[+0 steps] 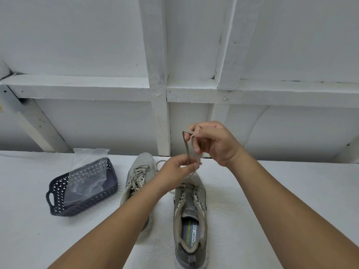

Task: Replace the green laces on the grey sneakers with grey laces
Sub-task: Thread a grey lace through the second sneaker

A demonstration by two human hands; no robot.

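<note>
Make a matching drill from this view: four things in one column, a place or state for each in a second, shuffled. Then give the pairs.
Things:
1. lace
2. basket
3. left sneaker
4. right sneaker

Places or states:
A. holds a clear plastic bag
B. pinched between left hand and right hand
C. eyelets mostly unlaced, insole showing
D. laced up, partly behind the left forearm

Pairs: 1-B, 2-A, 3-D, 4-C
</note>
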